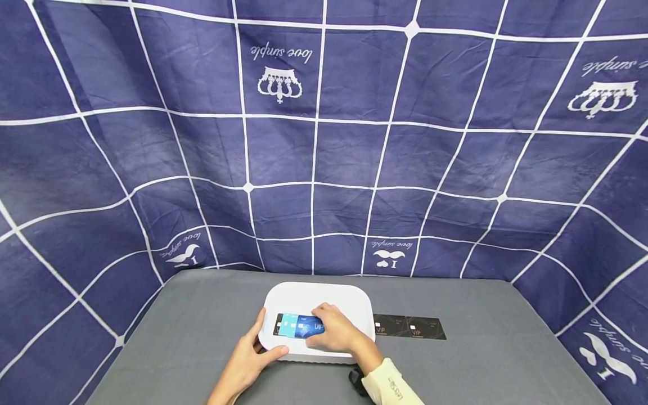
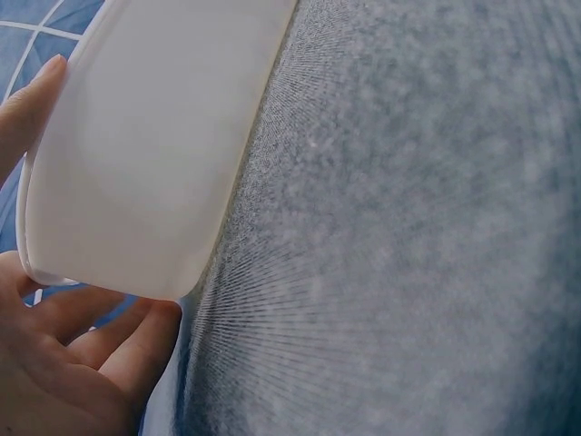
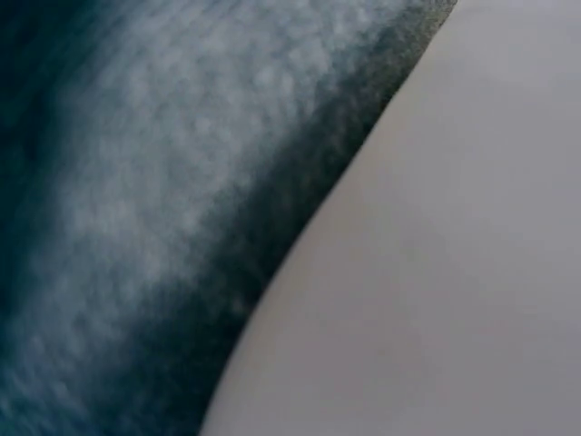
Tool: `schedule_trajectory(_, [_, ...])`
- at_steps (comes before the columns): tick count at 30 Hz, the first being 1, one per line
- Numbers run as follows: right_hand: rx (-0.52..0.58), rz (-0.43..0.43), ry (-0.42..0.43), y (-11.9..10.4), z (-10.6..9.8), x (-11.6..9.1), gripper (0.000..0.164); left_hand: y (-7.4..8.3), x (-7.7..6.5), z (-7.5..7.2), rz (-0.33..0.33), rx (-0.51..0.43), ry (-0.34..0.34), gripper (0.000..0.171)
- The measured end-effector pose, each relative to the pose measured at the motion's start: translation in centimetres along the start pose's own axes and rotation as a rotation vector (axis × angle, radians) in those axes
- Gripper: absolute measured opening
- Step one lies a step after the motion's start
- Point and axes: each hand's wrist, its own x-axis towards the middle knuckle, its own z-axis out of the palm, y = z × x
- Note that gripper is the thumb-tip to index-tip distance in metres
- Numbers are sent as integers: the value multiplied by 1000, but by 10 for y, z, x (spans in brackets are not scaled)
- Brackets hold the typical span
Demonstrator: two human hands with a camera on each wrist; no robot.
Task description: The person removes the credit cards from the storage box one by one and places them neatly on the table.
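Observation:
A white plastic tray (image 1: pixel 349 301) with rounded corners rests on the grey-covered table. My left hand (image 1: pixel 246 355) grips its left end, thumb on the near rim; the left wrist view shows my fingers (image 2: pixel 145 350) against the tray's outer wall (image 2: pixel 154 145). Inside the tray, bank-style cards lie overlapped in a row: a black card (image 1: pixel 277 326), a light blue card (image 1: pixel 287 325) and a dark blue VIP card (image 1: pixel 310 328). My right hand (image 1: pixel 336 331) pinches the dark blue card at its right end, thumb on the near edge. The right wrist view has only tray wall and cloth.
Two black VIP cards (image 1: pixel 425 327) lie end to end on the table, right of the tray. A small black object (image 1: pixel 357 381) sits by my right sleeve (image 1: pixel 390 385). Behind the table (image 1: pixel 496 349) hangs a blue curtain (image 1: pixel 344 152) with white grid lines.

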Motion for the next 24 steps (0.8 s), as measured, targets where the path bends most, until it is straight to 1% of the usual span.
schedule_trajectory(3, [-19,15,-12,-1,1,0,63,-1,-1,0,-2,-5,3,100])
schedule_trajectory(7, [-48,-3,-4,-3,0,-1,55,-1,0,0,-3,-4,2,100])
schedule_trajectory(12, [-57,-23,-3,-4,-2,0,47,-1,0,0,1,18,6,100])
schedule_trajectory(20, [-68,-40,1,-2,-2,-1,43,-2,0,0,4,36,10,101])
schedule_trajectory(24, [-38,-33,13,-2,-2,-2,44,-2,0,0,7,28,7,100])
